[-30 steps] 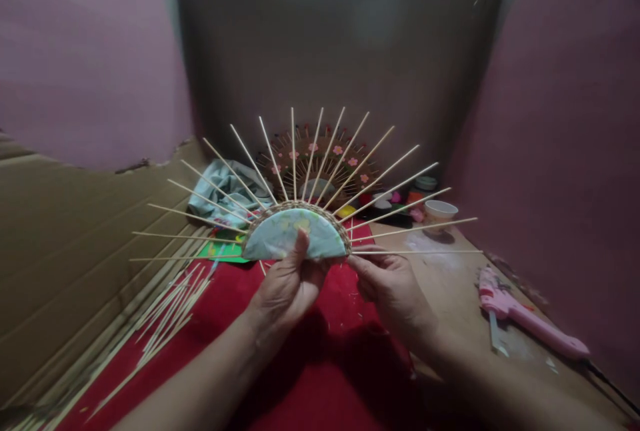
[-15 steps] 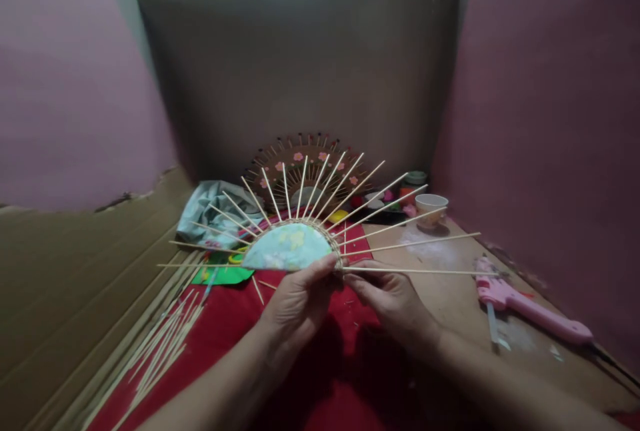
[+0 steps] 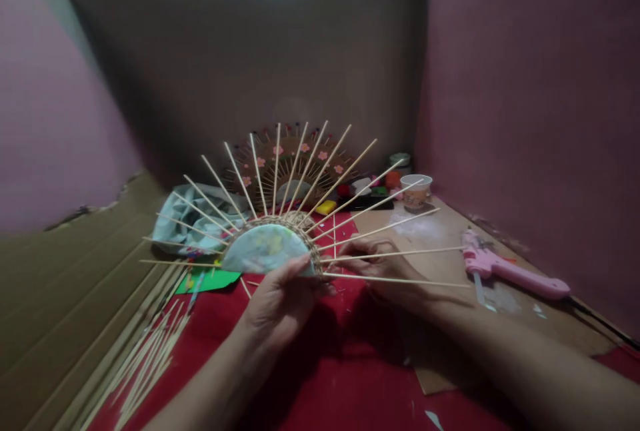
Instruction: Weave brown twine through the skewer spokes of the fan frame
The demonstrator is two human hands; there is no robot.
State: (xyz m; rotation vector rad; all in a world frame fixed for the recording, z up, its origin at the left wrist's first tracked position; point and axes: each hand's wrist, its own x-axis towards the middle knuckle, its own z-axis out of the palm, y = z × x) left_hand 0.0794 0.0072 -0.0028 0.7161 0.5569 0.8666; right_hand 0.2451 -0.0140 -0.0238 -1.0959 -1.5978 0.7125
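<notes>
My left hand (image 3: 283,298) grips the lower right corner of a half-round fan frame (image 3: 260,250), thumb on its pale blue-green patterned face. A woven twine border (image 3: 316,254) runs round the curved edge, and several thin wooden sticks (image 3: 300,164) radiate from it. My right hand (image 3: 385,271) is just right of the border, behind the lowest right sticks. Its thumb and fingers are drawn together; whatever is between them is too small or dim to make out.
A decorated fan (image 3: 295,158) stands at the back. Crumpled grey-blue cloth (image 3: 185,221) and green sheet (image 3: 210,280) lie left, near loose sticks (image 3: 150,358). A paper cup (image 3: 416,192) and pink glue gun (image 3: 520,274) rest on brown board (image 3: 445,378) over red cloth (image 3: 320,378).
My right hand has moved from the border's lower corner to behind the right-hand sticks. The fan frame is tilted slightly, right side down. The whole view has shifted.
</notes>
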